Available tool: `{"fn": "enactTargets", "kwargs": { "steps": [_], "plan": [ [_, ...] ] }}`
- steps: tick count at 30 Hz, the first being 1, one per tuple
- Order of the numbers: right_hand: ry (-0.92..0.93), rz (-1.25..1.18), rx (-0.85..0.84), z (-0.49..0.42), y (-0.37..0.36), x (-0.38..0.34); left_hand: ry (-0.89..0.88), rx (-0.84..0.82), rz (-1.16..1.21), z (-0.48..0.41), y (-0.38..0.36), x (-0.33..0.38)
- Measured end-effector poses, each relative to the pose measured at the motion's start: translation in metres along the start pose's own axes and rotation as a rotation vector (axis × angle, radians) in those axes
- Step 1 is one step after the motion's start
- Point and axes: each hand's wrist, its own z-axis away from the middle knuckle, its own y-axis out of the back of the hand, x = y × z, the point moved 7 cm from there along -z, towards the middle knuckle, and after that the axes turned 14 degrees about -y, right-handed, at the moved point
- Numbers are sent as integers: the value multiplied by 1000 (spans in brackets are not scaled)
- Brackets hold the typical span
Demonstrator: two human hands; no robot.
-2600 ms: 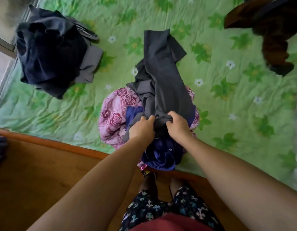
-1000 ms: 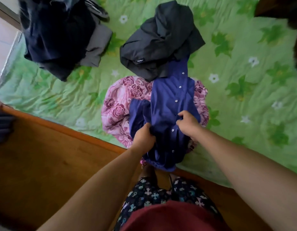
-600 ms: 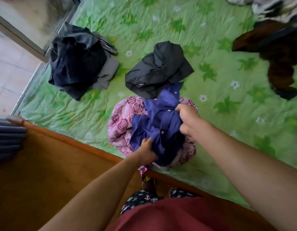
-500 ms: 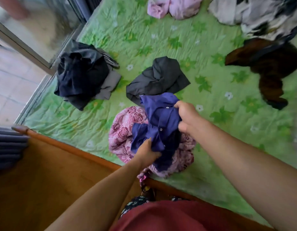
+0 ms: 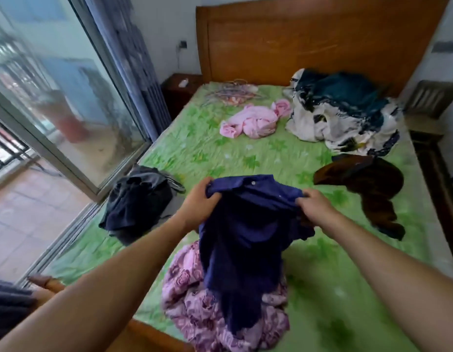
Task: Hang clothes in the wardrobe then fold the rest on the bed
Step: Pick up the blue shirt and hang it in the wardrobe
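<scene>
My left hand (image 5: 198,199) has its fingers curled shut over one upper corner of the dark blue button-up shirt (image 5: 245,235), and my right hand (image 5: 314,201) is pinched closed on the opposite corner, thumbs on the near side, cloth bunched inside both fists. Between them the top edge sags only a little, a pale button showing near the middle, and the rest hangs straight down at the centre of the frame. Its lower hem drapes onto the pink rose-print garment (image 5: 195,301) heaped at the lower centre. I judge the shirt light, thin and quite limp, with no stiffness to hold a shape, so it wants taking by the shoulder seams or collar with both hands spread apart; a hold lower down would let it fold on itself. It does not look slippery. Beyond my hands the green floral bedsheet (image 5: 322,288) carries the other piles: a dark navy and grey heap (image 5: 134,199) at the left, a brown garment (image 5: 367,184) at the right, a pale pink bundle (image 5: 248,120) and a white and teal patterned pile (image 5: 345,115) toward the wooden headboard (image 5: 309,41). What look like wire hangers (image 5: 233,94) lie in the upper centre, blurred.
</scene>
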Motion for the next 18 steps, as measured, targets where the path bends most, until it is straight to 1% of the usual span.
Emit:
{"fn": "enactTargets", "kwargs": {
  "steps": [3,4,5,6,8,10,11,14,16,18],
  "plan": [
    [88,454,108,2,19,-1,-127,-94,-127,-30,3,43],
    [135,512,123,6,21,-7,-164,-128,-161,-37,1,57],
    [210,500,116,11,21,-17,-199,-167,-193,-43,-2,71],
    [324,441,87,23,20,-33,-238,-203,-226,-48,-6,83],
    [551,292,-25,53,11,-68,-293,-254,-284,-54,-13,103],
    [651,239,-83,78,6,-94,-299,-278,-291,-58,-18,117],
    [670,249,-64,85,6,-103,-290,-287,-283,-58,-19,122],
    [702,272,80,103,15,-120,-265,-286,-279,-58,-14,129],
    [651,197,118,110,25,-125,-256,-310,-228,-55,-8,130],
    [560,118,107,116,36,-128,-255,-407,-189,-48,-6,126]
  ]
}}
